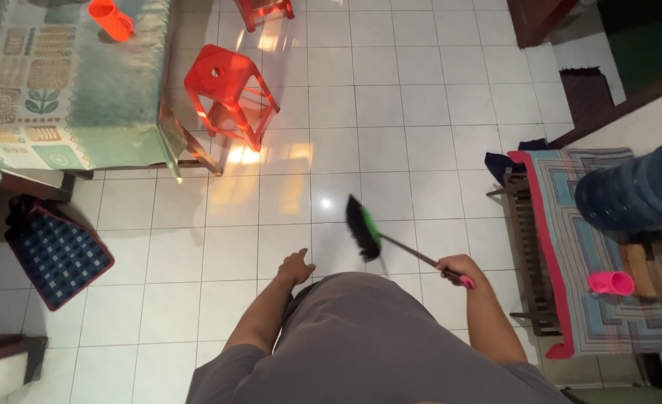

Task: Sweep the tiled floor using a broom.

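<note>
My right hand [458,269] is closed tight around the pink end of a broom [364,228], and its black bristles with a green band hang over the white floor [390,105] in front of me. My left hand [295,268] holds nothing, with its fingers loosely curled, well apart from the broom. A red stool [230,93] stands by the table [114,112] on my left, and a pink cup [611,283] lies on a striped cloth [570,224] on my right.

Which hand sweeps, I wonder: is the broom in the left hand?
No, the right hand grips the broom; the left hand is empty.
</note>
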